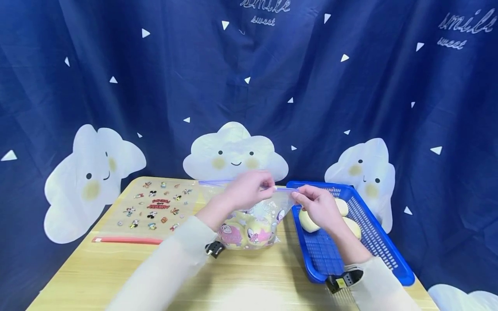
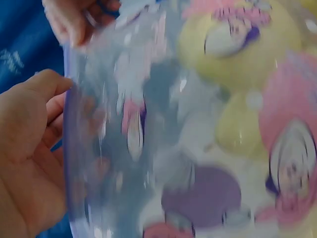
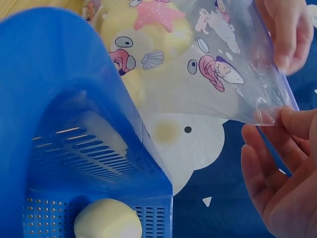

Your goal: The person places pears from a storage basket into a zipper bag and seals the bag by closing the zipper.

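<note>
A clear zip bag [image 1: 253, 231] printed with pink and purple cartoon figures stands on the table, with several pale yellow rounded lumps [image 3: 143, 29] inside. Along its top runs a purple zip strip [image 2: 69, 129]. My left hand [image 1: 250, 188] pinches this strip near the middle, where a small white piece shows at the fingertips. At the bag's right top corner, my right hand [image 1: 317, 205] grips the strip between thumb and forefinger, its other fingers [image 3: 257, 168] loosely bent below. Between the two hands the strip is drawn straight.
To the right stands a blue plastic basket [image 1: 397, 268] with slotted walls, holding several pale yellow lumps [image 1: 309, 221]. A flat zip bag [image 1: 128, 211] with cartoon prints and a red zip lies on the left. Behind the wooden table [image 1: 249, 276] hangs a dark blue curtain [image 1: 218, 56].
</note>
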Demonstrator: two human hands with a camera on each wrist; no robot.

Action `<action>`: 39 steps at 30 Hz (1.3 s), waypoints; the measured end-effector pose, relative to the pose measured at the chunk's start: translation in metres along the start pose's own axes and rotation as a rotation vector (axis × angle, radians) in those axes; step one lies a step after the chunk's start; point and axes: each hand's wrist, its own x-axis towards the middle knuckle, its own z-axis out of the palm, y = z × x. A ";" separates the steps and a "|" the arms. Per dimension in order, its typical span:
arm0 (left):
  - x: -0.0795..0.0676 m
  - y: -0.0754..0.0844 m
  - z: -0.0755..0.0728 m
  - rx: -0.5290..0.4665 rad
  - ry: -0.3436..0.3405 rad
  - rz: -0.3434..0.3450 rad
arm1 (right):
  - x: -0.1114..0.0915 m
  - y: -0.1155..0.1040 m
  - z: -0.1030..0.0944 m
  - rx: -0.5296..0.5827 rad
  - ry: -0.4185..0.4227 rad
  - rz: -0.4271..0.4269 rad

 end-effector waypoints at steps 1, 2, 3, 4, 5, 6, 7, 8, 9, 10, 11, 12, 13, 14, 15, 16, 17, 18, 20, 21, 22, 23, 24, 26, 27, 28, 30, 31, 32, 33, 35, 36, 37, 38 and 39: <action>-0.004 -0.005 -0.004 -0.005 -0.006 -0.010 | 0.000 0.000 0.000 0.001 -0.005 -0.002; -0.009 -0.011 -0.009 -0.009 -0.009 -0.020 | 0.000 0.000 -0.001 0.003 -0.009 -0.005; -0.015 -0.016 -0.014 -0.013 -0.014 -0.036 | 0.000 0.001 -0.001 0.005 -0.011 -0.006; -0.020 -0.022 -0.020 -0.016 -0.015 -0.054 | 0.000 0.001 -0.001 0.007 -0.011 -0.006; -0.026 -0.028 -0.025 -0.018 -0.013 -0.067 | 0.001 0.001 -0.002 0.009 -0.008 -0.006; -0.032 -0.034 -0.030 -0.025 -0.009 -0.077 | 0.001 0.001 -0.002 0.010 -0.007 -0.004; -0.038 -0.041 -0.035 -0.033 -0.005 -0.087 | 0.001 0.001 -0.002 0.013 -0.005 -0.001; -0.045 -0.047 -0.041 -0.048 0.002 -0.096 | 0.000 0.001 -0.003 0.016 -0.002 0.002; -0.051 -0.053 -0.045 -0.063 0.009 -0.107 | 0.001 0.001 -0.003 0.017 0.000 0.006; -0.057 -0.059 -0.049 -0.074 0.022 -0.115 | 0.001 0.001 -0.003 0.017 0.000 0.006; -0.063 -0.065 -0.054 -0.088 0.033 -0.122 | 0.001 0.001 -0.003 0.016 -0.002 0.006; -0.069 -0.070 -0.057 -0.097 0.042 -0.131 | 0.001 0.000 -0.003 0.016 -0.003 0.008; -0.075 -0.075 -0.061 -0.101 0.051 -0.140 | 0.001 -0.001 -0.003 0.017 -0.004 0.008; -0.081 -0.080 -0.064 -0.105 0.058 -0.149 | 0.002 -0.001 -0.003 0.015 -0.005 0.008; -0.086 -0.085 -0.067 -0.106 0.063 -0.162 | 0.002 -0.002 -0.003 0.014 -0.006 0.007; -0.092 -0.089 -0.071 -0.104 0.066 -0.175 | 0.001 -0.003 -0.003 0.012 -0.007 0.007; -0.097 -0.093 -0.073 -0.101 0.069 -0.187 | 0.001 -0.003 -0.003 0.011 -0.008 0.008; -0.102 -0.096 -0.076 -0.095 0.073 -0.198 | 0.001 -0.003 -0.003 0.011 -0.008 0.009; -0.111 -0.102 -0.080 -0.091 0.083 -0.224 | 0.002 -0.004 -0.002 0.009 -0.011 0.005; -0.114 -0.104 -0.081 -0.091 0.092 -0.232 | 0.002 -0.005 -0.002 0.010 -0.011 0.000; -0.117 -0.106 -0.082 -0.095 0.105 -0.236 | 0.002 -0.005 -0.001 0.012 -0.011 -0.004; -0.119 -0.107 -0.082 -0.101 0.121 -0.243 | 0.002 -0.006 -0.001 0.012 -0.006 -0.006; -0.120 -0.108 -0.080 -0.115 0.137 -0.256 | 0.003 -0.007 0.000 0.014 -0.004 -0.009; -0.121 -0.109 -0.073 -0.195 0.174 -0.295 | 0.002 -0.007 0.001 0.025 -0.006 -0.011; -0.123 -0.111 -0.067 -0.264 0.188 -0.328 | 0.002 -0.006 0.002 0.036 -0.012 -0.010; -0.125 -0.113 -0.060 -0.347 0.192 -0.365 | 0.002 -0.006 0.002 0.050 -0.020 -0.008; -0.131 -0.118 -0.045 -0.513 0.175 -0.435 | 0.002 -0.003 0.003 0.086 -0.043 -0.006; -0.135 -0.121 -0.036 -0.598 0.159 -0.460 | 0.002 -0.001 0.004 0.114 -0.061 -0.006; -0.138 -0.123 -0.028 -0.666 0.141 -0.477 | 0.002 0.001 0.005 0.141 -0.083 -0.003; -0.142 -0.125 -0.020 -0.717 0.121 -0.492 | 0.003 0.003 0.005 0.175 -0.107 -0.002; -0.145 -0.126 -0.007 -0.760 0.111 -0.499 | 0.004 0.008 0.007 0.234 -0.154 0.006; -0.145 -0.125 -0.002 -0.768 0.122 -0.497 | 0.005 0.010 0.008 0.258 -0.178 0.012; -0.144 -0.124 0.002 -0.774 0.142 -0.499 | 0.006 0.012 0.008 0.279 -0.202 0.018; -0.142 -0.123 0.005 -0.770 0.166 -0.502 | 0.006 0.013 0.009 0.286 -0.222 0.026; -0.140 -0.121 0.008 -0.764 0.185 -0.510 | 0.006 0.014 0.009 0.286 -0.231 0.027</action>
